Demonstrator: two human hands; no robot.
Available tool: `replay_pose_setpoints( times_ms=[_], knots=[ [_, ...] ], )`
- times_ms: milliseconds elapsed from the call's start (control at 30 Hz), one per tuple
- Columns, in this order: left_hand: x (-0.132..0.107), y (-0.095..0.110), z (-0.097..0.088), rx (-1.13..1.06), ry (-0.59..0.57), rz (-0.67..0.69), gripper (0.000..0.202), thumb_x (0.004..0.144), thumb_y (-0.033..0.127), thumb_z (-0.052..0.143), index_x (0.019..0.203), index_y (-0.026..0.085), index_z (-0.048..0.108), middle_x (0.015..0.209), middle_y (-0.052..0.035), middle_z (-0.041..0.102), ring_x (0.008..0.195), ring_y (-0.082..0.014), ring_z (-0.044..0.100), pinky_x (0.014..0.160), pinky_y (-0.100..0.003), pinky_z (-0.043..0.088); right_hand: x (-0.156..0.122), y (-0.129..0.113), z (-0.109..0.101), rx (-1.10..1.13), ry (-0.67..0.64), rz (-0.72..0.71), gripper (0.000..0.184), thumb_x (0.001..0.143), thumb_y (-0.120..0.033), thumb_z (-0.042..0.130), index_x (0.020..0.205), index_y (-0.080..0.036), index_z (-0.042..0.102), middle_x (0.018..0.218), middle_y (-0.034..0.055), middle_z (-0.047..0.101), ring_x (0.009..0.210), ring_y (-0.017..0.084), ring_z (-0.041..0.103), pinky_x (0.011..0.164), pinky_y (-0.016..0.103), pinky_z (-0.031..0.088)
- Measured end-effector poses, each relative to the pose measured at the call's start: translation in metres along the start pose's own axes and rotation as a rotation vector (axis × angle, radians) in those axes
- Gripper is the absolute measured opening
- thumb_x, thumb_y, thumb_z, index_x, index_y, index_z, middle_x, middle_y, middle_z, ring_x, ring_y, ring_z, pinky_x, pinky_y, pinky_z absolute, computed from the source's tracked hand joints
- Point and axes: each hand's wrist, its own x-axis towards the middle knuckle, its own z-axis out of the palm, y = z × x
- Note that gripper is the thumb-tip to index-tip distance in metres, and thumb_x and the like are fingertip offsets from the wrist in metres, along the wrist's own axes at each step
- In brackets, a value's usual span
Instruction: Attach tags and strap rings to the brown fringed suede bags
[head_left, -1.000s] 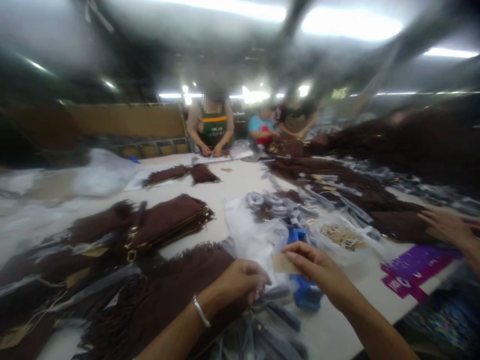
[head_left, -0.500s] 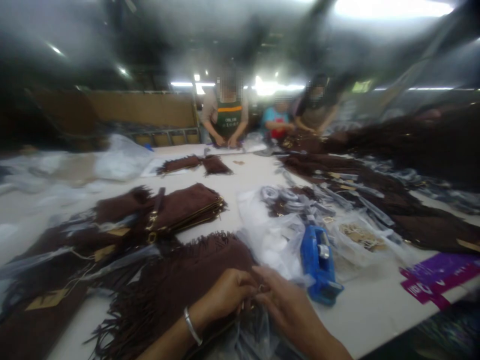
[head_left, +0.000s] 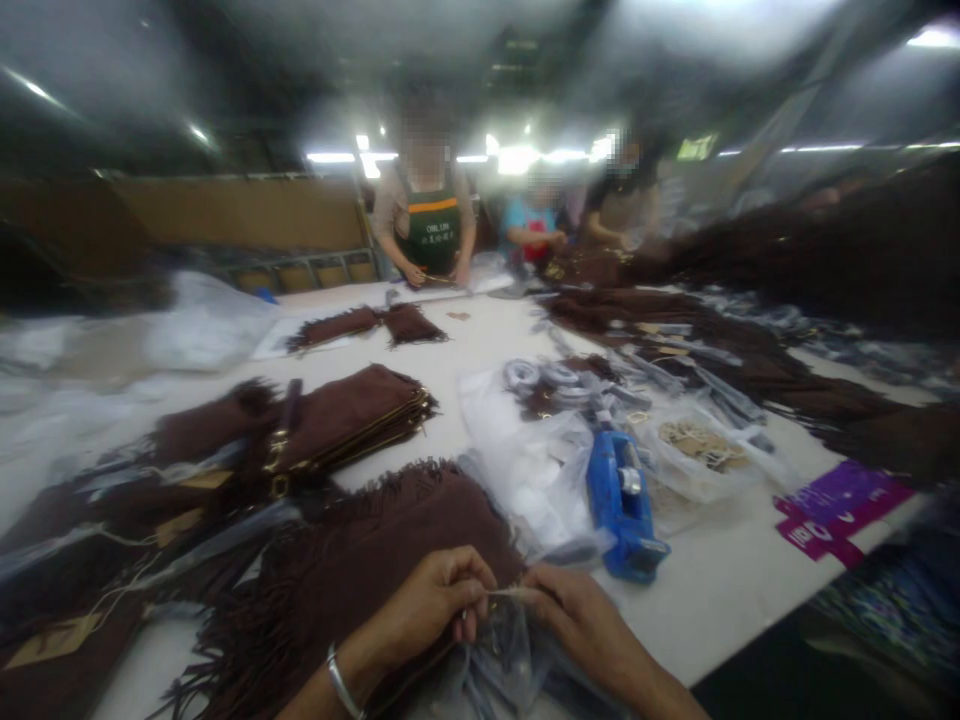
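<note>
My left hand (head_left: 439, 598), with a silver bangle on its wrist, pinches one end of a thin pale string (head_left: 507, 593). Opposite it, my right hand (head_left: 566, 605) has its fingertips closed on the other end, and the string runs taut between them. Clear plastic wrap (head_left: 504, 640) lies crumpled just below the fingers, with a small gold-coloured bit of metal showing in it. Beneath and beyond both hands a dark brown fringed bag (head_left: 405, 530) lies flat on the table, its fringe spread to the left.
A blue tape dispenser (head_left: 624, 510) stands right of my hands, near a plastic bag of tags (head_left: 701, 450). Stacked brown bags (head_left: 352, 410) lie to the left, more brown pieces (head_left: 675, 330) to the right. Across the white table (head_left: 480, 345) co-workers stand, one in a green apron (head_left: 433, 225).
My hands have drawn slightly apart, and the string now shows stretched between them. The view has shifted a little to the right. The co-worker in the apron has moved their hands apart.
</note>
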Motion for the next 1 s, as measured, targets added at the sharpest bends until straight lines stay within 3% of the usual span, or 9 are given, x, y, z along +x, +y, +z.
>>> replay_pose_setpoints(
  times_ms=[167,267,333,467,567,667,800,900,1000],
  knots=[
    [0.006,-0.003,0.017,0.130,0.047,-0.016,0.014,0.076,0.016,0.047,0.089,0.017,0.052,0.062,0.0024,0.063,0.040,-0.0087,0.052,0.037,-0.016,0.032,-0.014,0.015,-0.011,-0.168,0.029,0.074,0.025,0.094,-0.032,0.044,0.083,-0.020,0.063,0.082,0.0031,0.066,0.079,0.019,0.060,0.072,0.029,0.042],
    [0.009,-0.001,0.027,0.181,0.020,0.003,0.013,0.076,0.014,0.047,0.088,0.019,0.050,0.060,0.0043,0.062,0.037,-0.0081,0.048,0.034,-0.016,0.029,-0.021,0.010,-0.009,-0.163,0.070,0.029,0.031,0.089,-0.030,0.051,0.116,-0.023,0.064,0.115,0.0094,0.066,0.104,0.026,0.060,0.092,0.036,0.043],
    [0.011,0.002,0.032,0.149,-0.015,0.020,0.009,0.078,0.015,0.048,0.085,0.019,0.048,0.058,0.0056,0.060,0.037,-0.0079,0.048,0.034,-0.016,0.029,-0.022,0.005,0.000,0.043,0.040,0.056,0.047,0.085,-0.031,0.056,0.132,-0.024,0.054,0.119,0.0100,0.065,0.097,0.024,0.063,0.086,0.036,0.048],
    [0.013,0.002,0.039,0.132,-0.045,0.009,0.008,0.079,0.016,0.050,0.084,0.021,0.045,0.055,0.0071,0.055,0.037,-0.0079,0.045,0.034,-0.016,0.028,-0.020,0.005,0.023,0.535,-0.028,0.129,0.034,0.086,-0.037,0.056,0.116,-0.021,0.058,0.079,0.0015,0.068,0.057,0.016,0.058,0.053,0.026,0.045],
    [0.015,0.002,0.040,0.186,-0.084,-0.049,0.008,0.083,0.021,0.049,0.090,0.021,0.045,0.059,0.0060,0.058,0.037,-0.0095,0.043,0.034,-0.018,0.029,-0.023,0.014,0.028,0.430,0.033,0.070,0.022,0.089,-0.039,0.053,0.093,-0.020,0.062,0.075,0.0013,0.067,0.062,0.016,0.059,0.059,0.026,0.042],
    [0.021,0.007,0.040,0.463,-0.006,0.024,0.005,0.090,0.022,0.044,0.092,0.021,0.048,0.066,0.0028,0.060,0.051,-0.0133,0.053,0.047,-0.023,0.040,-0.028,0.024,0.019,0.190,0.103,0.025,0.023,0.093,-0.037,0.048,0.084,-0.021,0.062,0.078,0.0015,0.066,0.073,0.018,0.060,0.067,0.028,0.040],
    [0.034,0.020,0.041,1.116,0.152,0.296,0.012,0.088,0.024,0.056,0.100,0.021,0.056,0.103,-0.0053,0.063,0.099,-0.0242,0.056,0.086,-0.039,0.042,-0.026,0.038,0.004,0.175,0.189,0.112,0.026,0.094,-0.041,0.046,0.083,-0.021,0.059,0.076,0.0009,0.063,0.071,0.018,0.058,0.065,0.028,0.038],
    [0.041,0.026,0.042,1.360,0.121,0.302,0.027,0.080,0.036,0.070,0.099,0.021,0.057,0.105,-0.0064,0.060,0.103,-0.0290,0.050,0.090,-0.046,0.039,-0.021,0.047,0.001,0.266,0.240,0.193,0.027,0.093,-0.043,0.047,0.082,-0.021,0.059,0.073,0.0001,0.063,0.069,0.018,0.058,0.063,0.028,0.039],
    [0.042,0.028,0.042,1.471,0.148,0.295,0.026,0.081,0.039,0.067,0.095,0.020,0.057,0.100,-0.0069,0.059,0.100,-0.0294,0.048,0.089,-0.048,0.038,-0.016,0.050,0.003,0.327,0.271,0.211,0.025,0.091,-0.042,0.048,0.083,-0.021,0.059,0.073,-0.0006,0.063,0.070,0.017,0.058,0.063,0.027,0.040]
  ],
)
